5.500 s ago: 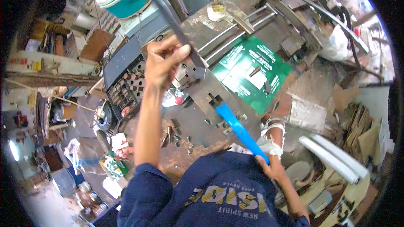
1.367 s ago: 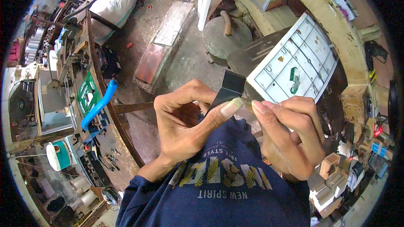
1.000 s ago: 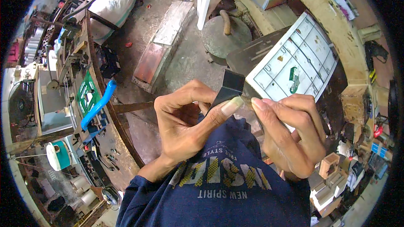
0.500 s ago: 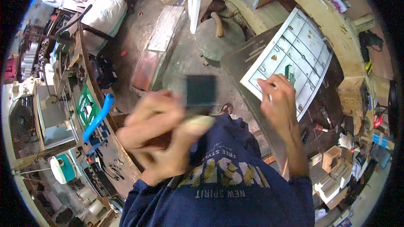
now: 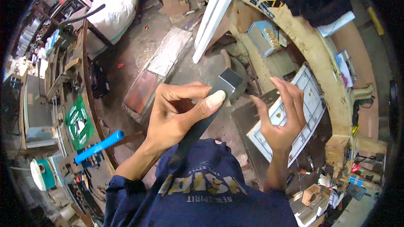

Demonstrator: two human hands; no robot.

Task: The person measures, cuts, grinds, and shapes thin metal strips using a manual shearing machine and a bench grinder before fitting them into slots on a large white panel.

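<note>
My left hand (image 5: 181,113) is closed around a long black rectangular bar (image 5: 198,131), thumb on top and index finger along its side. The bar slants up and away from my chest, its squared end (image 5: 231,77) pointing far right. A thin bright edge shows near that end. To the right, my right hand (image 5: 283,115) is raised with its thumb and fingers apart, holding nothing. Beyond and below that hand lies a white panel (image 5: 309,101) marked with dark grid lines, on a dark table (image 5: 248,120).
A workbench (image 5: 86,73) runs along the left, bearing a blue tube (image 5: 99,146), a green sheet (image 5: 80,124) and several tools. White profile lengths (image 5: 212,21) stand upright ahead. A flat board (image 5: 170,50) lies on the floor. Small boxes (image 5: 311,194) sit at lower right.
My left hand has turned and moved right and up, bringing the bar's length into view. My right hand has lifted off the panel side and spread its fingers. The view has shifted.
</note>
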